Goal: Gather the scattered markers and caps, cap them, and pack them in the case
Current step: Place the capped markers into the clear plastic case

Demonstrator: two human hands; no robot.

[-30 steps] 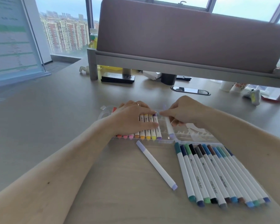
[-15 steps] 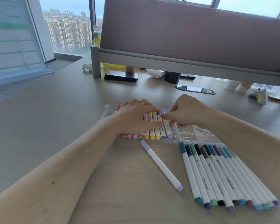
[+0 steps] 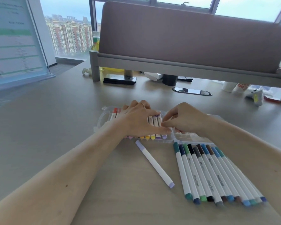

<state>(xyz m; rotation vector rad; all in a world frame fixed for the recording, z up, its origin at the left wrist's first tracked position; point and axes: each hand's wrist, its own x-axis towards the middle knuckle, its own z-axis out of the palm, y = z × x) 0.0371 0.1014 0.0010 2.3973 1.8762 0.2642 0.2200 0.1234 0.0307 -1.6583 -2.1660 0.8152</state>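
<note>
A clear plastic marker case (image 3: 104,116) lies open on the desk, its left half holding a row of several capped markers (image 3: 154,125) in red to purple. My left hand (image 3: 137,120) lies flat across that row with straight fingers. My right hand (image 3: 182,119), fingers curled, presses its fingertips on the rightmost purple marker at the case's right edge. The case's other half (image 3: 190,138) lies open behind my right hand. A lone lilac-capped marker (image 3: 154,163) lies diagonally in front of the case. Several capped markers (image 3: 216,174) in greens, blues, browns and black lie side by side at the right.
A raised grey shelf (image 3: 169,65) with a fabric panel spans the back of the desk. Under it sit a black phone (image 3: 119,79), a black cup (image 3: 169,79) and a cable grommet (image 3: 191,91). A sign stand (image 3: 15,46) is at the far left. Wrappers (image 3: 255,96) lie far right.
The purple marker my right hand held has gone down into the row in the case, at its right end. My left hand stayed flat on the row.
</note>
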